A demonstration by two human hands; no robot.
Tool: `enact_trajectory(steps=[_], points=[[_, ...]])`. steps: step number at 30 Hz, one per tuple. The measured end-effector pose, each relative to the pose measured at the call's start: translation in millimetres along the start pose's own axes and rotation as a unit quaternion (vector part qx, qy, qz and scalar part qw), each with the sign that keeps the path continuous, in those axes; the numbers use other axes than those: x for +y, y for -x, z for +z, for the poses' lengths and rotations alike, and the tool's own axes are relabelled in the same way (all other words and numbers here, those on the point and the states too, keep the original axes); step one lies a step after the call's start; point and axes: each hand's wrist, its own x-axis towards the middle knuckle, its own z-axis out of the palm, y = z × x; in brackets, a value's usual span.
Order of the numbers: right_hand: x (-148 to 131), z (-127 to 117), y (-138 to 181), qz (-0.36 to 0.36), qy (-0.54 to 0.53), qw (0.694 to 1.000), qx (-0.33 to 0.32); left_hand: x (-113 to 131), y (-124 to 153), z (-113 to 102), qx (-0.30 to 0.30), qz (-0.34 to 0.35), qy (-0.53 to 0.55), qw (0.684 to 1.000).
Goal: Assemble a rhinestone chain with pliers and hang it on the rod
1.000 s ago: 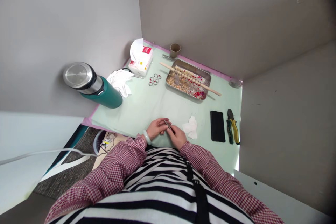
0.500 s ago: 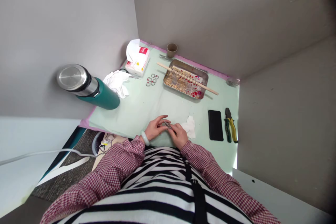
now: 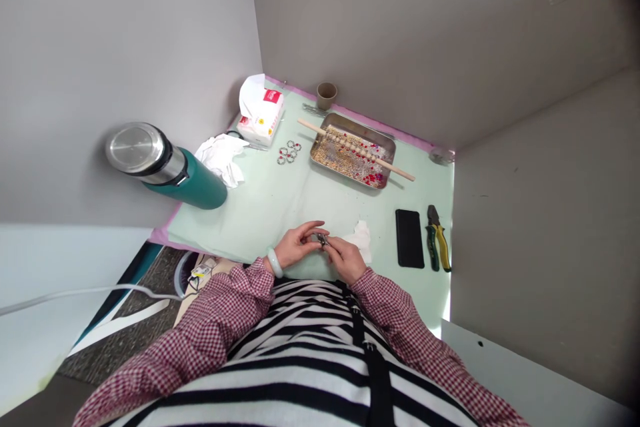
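Near the front edge of the table, my left hand (image 3: 296, 246) pinches a small dark silvery piece (image 3: 323, 239) between thumb and fingers. It is too small to tell exactly what it is. From the other side, my right hand (image 3: 349, 260) closes thumb and fingertips on the same piece. A crumpled white tissue (image 3: 362, 240) lies just beyond my right hand. Farther back, several small beaded rings (image 3: 289, 153) with silvery and red beads lie in a cluster. To their right stands a metal tray (image 3: 330, 173) of gold, clear and red beads.
A wooden stick (image 3: 393, 169) with round beads lies across the tray. A green thermos (image 3: 197, 180), crumpled tissues (image 3: 220, 157) and a tissue pack (image 3: 261, 117) stand left. A brown cup (image 3: 327, 95) is behind. A black phone (image 3: 409, 239) and pliers (image 3: 438, 240) lie right.
My right hand has shifted slightly to the right and turned a little. The small silvery piece has turned between my fingertips. My left hand stays nearly in place.
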Motion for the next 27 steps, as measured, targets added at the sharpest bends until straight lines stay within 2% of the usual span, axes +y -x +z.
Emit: enact_trajectory(steps=[5, 11, 15, 22, 27], points=[[-10, -2, 5, 0.017, -0.066, 0.997, -0.032, 9, 6, -3, 0.009, 0.009, -0.026, 1.0], [-17, -1, 11, 0.042, -0.125, 0.988, -0.082, 10, 25, 1, -0.059, -0.017, 0.004, 0.998], [-21, -1, 16, 0.06, -0.155, 0.979, -0.12, 11, 32, 4, -0.071, -0.023, 0.021, 0.997], [-25, -5, 15, 0.083, -0.153, 0.974, -0.147, 14, 31, 3, -0.064, -0.023, 0.016, 0.998], [-24, -12, 11, 0.073, -0.124, 0.972, -0.184, 14, 30, 1, -0.049, -0.001, -0.017, 0.999]])
